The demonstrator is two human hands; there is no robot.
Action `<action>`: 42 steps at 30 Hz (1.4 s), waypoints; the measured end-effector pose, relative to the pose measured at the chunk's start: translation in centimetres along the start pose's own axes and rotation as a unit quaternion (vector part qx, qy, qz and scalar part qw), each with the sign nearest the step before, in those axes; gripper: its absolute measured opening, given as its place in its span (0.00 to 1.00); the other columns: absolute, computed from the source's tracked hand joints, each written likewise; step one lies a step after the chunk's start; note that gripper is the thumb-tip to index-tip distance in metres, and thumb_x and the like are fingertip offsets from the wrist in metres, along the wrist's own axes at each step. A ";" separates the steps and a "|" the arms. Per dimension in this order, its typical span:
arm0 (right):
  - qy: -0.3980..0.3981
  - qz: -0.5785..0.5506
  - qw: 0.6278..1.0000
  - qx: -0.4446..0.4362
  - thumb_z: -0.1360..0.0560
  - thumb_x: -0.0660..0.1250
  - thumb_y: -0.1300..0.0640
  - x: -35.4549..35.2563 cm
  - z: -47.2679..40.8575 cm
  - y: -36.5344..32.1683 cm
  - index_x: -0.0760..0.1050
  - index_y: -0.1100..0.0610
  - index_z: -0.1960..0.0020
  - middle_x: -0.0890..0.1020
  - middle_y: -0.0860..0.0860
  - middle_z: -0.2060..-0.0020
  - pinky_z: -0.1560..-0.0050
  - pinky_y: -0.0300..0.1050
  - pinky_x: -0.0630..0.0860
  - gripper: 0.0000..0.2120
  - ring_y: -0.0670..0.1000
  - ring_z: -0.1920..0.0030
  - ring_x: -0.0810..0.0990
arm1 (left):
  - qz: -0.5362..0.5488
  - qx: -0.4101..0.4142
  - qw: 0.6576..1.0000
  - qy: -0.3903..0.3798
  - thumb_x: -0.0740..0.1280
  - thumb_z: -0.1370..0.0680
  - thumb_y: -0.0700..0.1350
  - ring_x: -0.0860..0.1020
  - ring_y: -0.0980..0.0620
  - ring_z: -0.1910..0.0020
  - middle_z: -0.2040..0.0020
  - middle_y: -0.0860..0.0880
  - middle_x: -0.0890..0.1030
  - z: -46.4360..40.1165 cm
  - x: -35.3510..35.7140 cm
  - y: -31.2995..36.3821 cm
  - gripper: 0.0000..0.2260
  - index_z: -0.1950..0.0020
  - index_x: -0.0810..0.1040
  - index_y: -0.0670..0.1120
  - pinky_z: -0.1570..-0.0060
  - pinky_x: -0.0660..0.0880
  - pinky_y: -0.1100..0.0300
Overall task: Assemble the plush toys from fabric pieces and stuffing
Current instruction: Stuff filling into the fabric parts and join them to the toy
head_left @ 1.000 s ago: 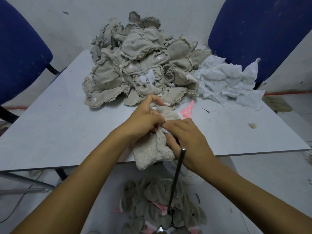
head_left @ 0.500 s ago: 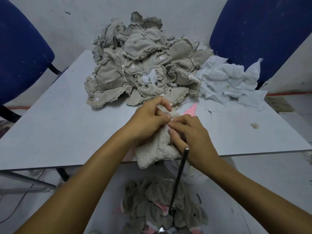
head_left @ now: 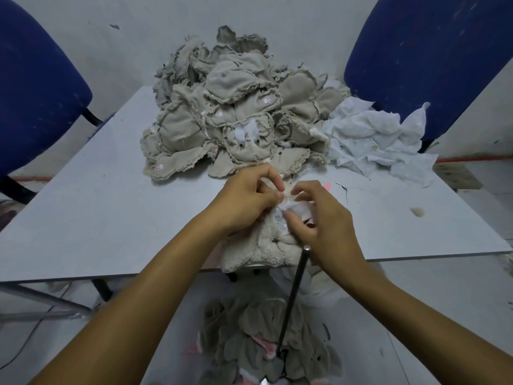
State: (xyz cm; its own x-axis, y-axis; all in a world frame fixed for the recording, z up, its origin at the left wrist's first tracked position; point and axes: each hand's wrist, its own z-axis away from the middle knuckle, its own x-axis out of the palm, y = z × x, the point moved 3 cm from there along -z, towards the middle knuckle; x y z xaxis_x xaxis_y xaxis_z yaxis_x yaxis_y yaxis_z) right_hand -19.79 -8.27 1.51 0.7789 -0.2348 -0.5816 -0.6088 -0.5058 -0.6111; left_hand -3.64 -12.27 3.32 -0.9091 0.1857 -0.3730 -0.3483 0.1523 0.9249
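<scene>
Nubby, fleecy beige cloth on the toy (head_left: 258,250) under both hands — thin white gauzy fabric (head_left: 372,140) beyond the right one. Frayed matt beige pieces (head_left: 222,120) heaped ahead; smooth matt table (head_left: 97,195); glossy dark metal rod (head_left: 294,295) below.

No readable text, labels, brands or nos. anywhere; only small pale embroidered marks on fabric pieces (head_left: 222,118) beyond hands, not legible.
</scene>
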 end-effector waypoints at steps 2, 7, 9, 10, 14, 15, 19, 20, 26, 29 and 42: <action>-0.004 0.021 1.000 -0.010 0.26 0.74 0.60 0.2 0.2 0.0 0.82 0.57 0.48 0.80 0.51 0.53 0.53 0.42 0.75 0.08 0.51 0.53 0.79 | -0.002 0.004 1.000 -0.003 0.71 0.23 0.39 0.74 0.51 0.68 0.69 0.51 0.78 0.1 0.3 0.0 0.09 0.58 0.79 0.53 0.65 0.73 0.54; -0.052 0.071 0.995 -0.039 0.20 0.62 0.52 0.8 0.8 -0.6 0.82 0.54 0.41 0.80 0.50 0.48 0.53 0.51 0.77 0.13 0.51 0.48 0.78 | -0.009 -0.004 0.999 0.035 0.70 0.22 0.41 0.74 0.51 0.66 0.65 0.46 0.79 0.4 0.5 0.1 0.08 0.57 0.78 0.54 0.61 0.71 0.52; -0.080 0.034 0.996 -0.002 0.21 0.55 0.49 0.7 0.8 -0.4 0.74 0.46 0.37 0.82 0.49 0.52 0.54 0.48 0.75 0.16 0.48 0.52 0.79 | -0.029 -0.026 0.998 0.045 0.67 0.21 0.45 0.73 0.51 0.61 0.56 0.45 0.78 0.6 0.9 0.2 0.06 0.53 0.76 0.57 0.58 0.70 0.53; -0.086 -0.026 0.995 0.048 0.23 0.53 0.49 0.6 0.7 -0.1 0.69 0.42 0.39 0.82 0.49 0.59 0.59 0.47 0.75 0.14 0.48 0.59 0.79 | -0.061 -0.054 0.996 0.040 0.65 0.21 0.49 0.72 0.50 0.54 0.49 0.46 0.75 0.8 1.2 0.1 0.04 0.50 0.74 0.59 0.54 0.70 0.52; -0.012 -0.135 0.975 0.179 0.23 0.56 0.59 -0.3 -0.4 1.7 0.71 0.42 0.50 0.85 0.46 0.62 0.62 0.41 0.76 0.12 0.42 0.61 0.81 | -0.203 -0.121 0.972 0.012 0.61 0.23 0.59 0.61 0.48 0.37 0.39 0.49 0.65 1.6 3.0 -0.3 0.18 0.36 0.60 0.66 0.39 0.63 0.46; 0.001 -0.137 0.975 0.176 0.24 0.57 0.62 -0.6 -0.8 1.9 0.73 0.44 0.51 0.85 0.43 0.58 0.58 0.41 0.77 0.14 0.40 0.57 0.82 | -0.211 -0.115 0.971 0.007 0.62 0.24 0.57 0.61 0.47 0.37 0.39 0.48 0.65 1.7 3.2 0.0 0.21 0.34 0.57 0.67 0.38 0.63 0.45; -0.093 0.018 0.991 0.099 0.21 0.63 0.57 -0.5 -1.6 2.4 0.74 0.47 0.37 0.80 0.44 0.48 0.54 0.40 0.72 0.13 0.45 0.53 0.77 | -0.062 -0.090 0.994 0.002 0.64 0.30 0.40 0.73 0.46 0.52 0.45 0.43 0.73 1.3 2.5 0.6 0.32 0.36 0.59 0.71 0.55 0.74 0.50; -0.133 0.075 0.985 0.074 0.22 0.63 0.53 -0.1 -1.5 2.5 0.70 0.49 0.32 0.79 0.47 0.48 0.55 0.41 0.70 0.18 0.46 0.53 0.75 | -0.026 -0.077 0.997 -0.002 0.64 0.29 0.35 0.75 0.49 0.60 0.48 0.44 0.74 1.2 2.4 0.5 0.35 0.36 0.61 0.71 0.64 0.73 0.53; -0.167 -0.043 0.982 0.071 0.24 0.65 0.57 0.2 -1.4 2.0 0.66 0.40 0.31 0.80 0.51 0.65 0.61 0.42 0.73 0.24 0.47 0.65 0.77 | -0.052 -0.001 0.989 0.140 0.65 0.31 0.30 0.76 0.61 0.62 0.55 0.52 0.75 1.1 1.9 0.1 0.33 0.37 0.71 0.65 0.68 0.73 0.68; -0.150 -0.101 0.982 0.061 0.24 0.62 0.59 0.4 -1.0 1.5 0.66 0.36 0.36 0.80 0.54 0.64 0.60 0.48 0.74 0.23 0.53 0.66 0.78 | -0.108 0.001 0.984 0.138 0.63 0.31 0.31 0.76 0.55 0.57 0.53 0.51 0.75 1.0 2.1 0.2 0.31 0.37 0.72 0.63 0.65 0.71 0.64; -0.107 -0.187 0.976 0.042 0.25 0.61 0.62 0.1 -0.7 1.2 0.70 0.38 0.46 0.79 0.38 0.54 0.63 0.37 0.71 0.18 0.44 0.67 0.72 | -0.011 -0.058 0.998 0.025 0.64 0.34 0.36 0.77 0.57 0.65 0.58 0.50 0.79 0.8 2.2 -0.6 0.26 0.47 0.77 0.66 0.65 0.75 0.58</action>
State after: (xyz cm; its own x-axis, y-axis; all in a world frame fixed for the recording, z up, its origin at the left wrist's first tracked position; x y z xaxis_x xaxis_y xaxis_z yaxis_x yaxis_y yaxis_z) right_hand -20.31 -9.48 1.08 0.9053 0.1365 -0.4022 -0.3048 -0.4508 -0.8390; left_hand -5.20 -11.14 1.86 -0.9101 0.1353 -0.3917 -0.3898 0.0413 0.9200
